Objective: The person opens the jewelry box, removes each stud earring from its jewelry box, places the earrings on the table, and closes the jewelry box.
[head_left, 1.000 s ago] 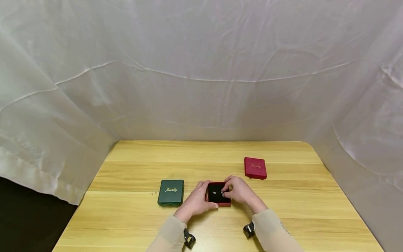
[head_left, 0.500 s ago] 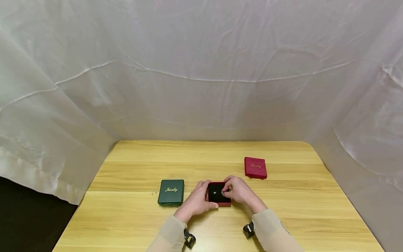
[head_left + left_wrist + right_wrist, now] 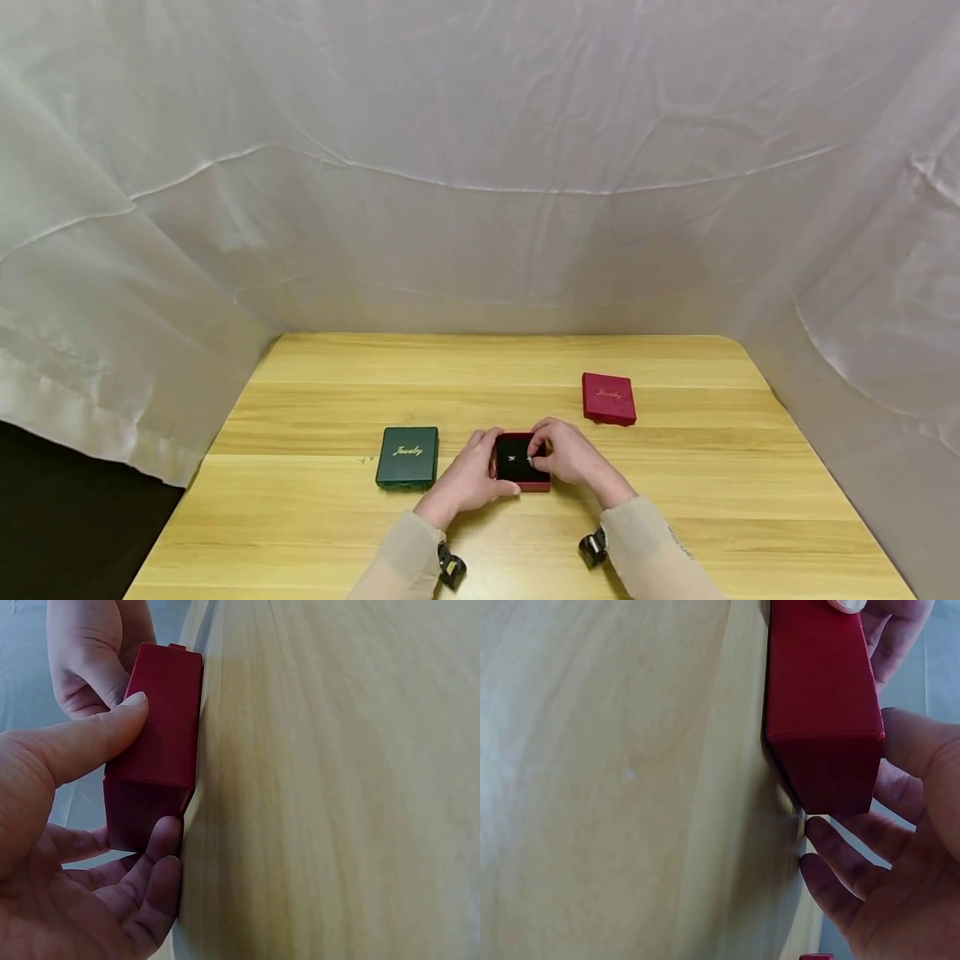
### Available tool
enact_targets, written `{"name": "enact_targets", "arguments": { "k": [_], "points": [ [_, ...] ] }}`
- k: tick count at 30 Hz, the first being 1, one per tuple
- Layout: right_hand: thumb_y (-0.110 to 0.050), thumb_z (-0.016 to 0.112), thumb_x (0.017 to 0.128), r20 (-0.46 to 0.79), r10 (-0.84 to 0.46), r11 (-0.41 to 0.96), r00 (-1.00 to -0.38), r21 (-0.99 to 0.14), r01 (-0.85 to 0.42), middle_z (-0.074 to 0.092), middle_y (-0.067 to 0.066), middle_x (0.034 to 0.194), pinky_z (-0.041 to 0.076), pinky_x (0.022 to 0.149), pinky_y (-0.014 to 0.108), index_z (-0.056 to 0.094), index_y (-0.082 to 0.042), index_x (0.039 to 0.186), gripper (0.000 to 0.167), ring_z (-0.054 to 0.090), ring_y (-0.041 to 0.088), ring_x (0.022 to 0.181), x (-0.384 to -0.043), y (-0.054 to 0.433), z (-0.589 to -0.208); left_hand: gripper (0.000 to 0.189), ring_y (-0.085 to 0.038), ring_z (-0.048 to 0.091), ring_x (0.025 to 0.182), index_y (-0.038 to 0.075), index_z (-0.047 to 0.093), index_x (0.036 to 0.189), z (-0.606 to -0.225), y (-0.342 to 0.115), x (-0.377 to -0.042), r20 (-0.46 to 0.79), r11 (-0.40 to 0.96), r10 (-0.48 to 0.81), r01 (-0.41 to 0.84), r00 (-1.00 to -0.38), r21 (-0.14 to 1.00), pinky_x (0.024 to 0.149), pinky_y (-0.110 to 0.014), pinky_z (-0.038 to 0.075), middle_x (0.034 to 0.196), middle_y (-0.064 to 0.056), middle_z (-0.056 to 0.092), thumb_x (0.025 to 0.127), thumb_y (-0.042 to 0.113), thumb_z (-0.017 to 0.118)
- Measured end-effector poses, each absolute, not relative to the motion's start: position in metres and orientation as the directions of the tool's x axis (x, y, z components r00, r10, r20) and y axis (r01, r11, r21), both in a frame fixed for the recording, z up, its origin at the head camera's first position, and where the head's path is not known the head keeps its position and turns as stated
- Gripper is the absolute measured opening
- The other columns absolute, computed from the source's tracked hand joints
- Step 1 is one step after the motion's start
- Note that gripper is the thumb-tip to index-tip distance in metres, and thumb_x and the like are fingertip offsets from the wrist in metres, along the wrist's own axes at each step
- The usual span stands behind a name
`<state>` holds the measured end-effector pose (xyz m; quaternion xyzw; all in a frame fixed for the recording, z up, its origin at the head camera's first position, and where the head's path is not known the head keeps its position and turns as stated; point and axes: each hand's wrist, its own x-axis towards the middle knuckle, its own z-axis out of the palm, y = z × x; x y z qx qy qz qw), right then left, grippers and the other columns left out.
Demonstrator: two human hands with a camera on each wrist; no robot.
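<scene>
An open red jewelry box (image 3: pixel 534 487) with a black insert (image 3: pixel 514 472) stands on the table between both hands. My left hand (image 3: pixel 471 477) grips it, thumb on the near wall and fingers around its left side; the left wrist view shows the thumb against the red wall (image 3: pixel 161 727). A small silver star-shaped earring (image 3: pixel 512 458) sits on the left part of the insert. Over the right part, thumb and forefinger of my right hand (image 3: pixel 568 454) pinch a second silver earring (image 3: pixel 529 459). In the right wrist view the box's wall (image 3: pixel 821 682) hides that earring.
To the left lies a closed green box (image 3: pixel 407 460) with gold lettering. A red lid (image 3: pixel 609 398), lettered the same way, rests farther back on the right. Pale curtains (image 3: pixel 480 250) enclose the back and sides of the wooden table (image 3: pixel 712 467).
</scene>
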<state>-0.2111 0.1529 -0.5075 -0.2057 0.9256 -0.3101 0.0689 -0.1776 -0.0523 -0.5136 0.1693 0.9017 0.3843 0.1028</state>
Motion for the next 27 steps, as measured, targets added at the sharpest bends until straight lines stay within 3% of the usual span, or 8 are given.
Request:
{"name": "enact_targets", "arguments": {
  "k": [9,27],
  "points": [
    [-0.006,0.080,0.080,0.002,-0.450,0.723,-0.893,-0.586,-0.366,0.062,0.011,0.112,0.045,0.093,0.047,0.063,-0.014,0.073,0.020,0.059,0.030,0.103,-0.2094,0.1515,-0.5073,0.087,-0.023,0.052,0.108,0.004,0.038,0.147,-0.5144,-0.0523,-0.1773,-0.057,0.644,0.382,0.222,-0.922,0.732,0.094,-0.044,0.044,0.129,-0.013,0.047,0.078,0.031,0.085],
    [-0.006,0.076,0.084,-0.044,-0.467,0.707,-0.883,-0.618,-0.344,0.059,0.013,0.118,0.042,0.097,0.051,0.062,-0.017,0.070,0.022,0.054,0.033,0.110,-0.2093,0.1543,-0.5066,0.087,-0.020,0.051,0.102,0.005,0.039,0.147,-0.5174,-0.0525,-0.1797,-0.055,0.648,0.383,0.226,-0.922,0.727,0.090,-0.041,0.045,0.129,-0.011,0.047,0.078,0.032,0.085]
  ]
}}
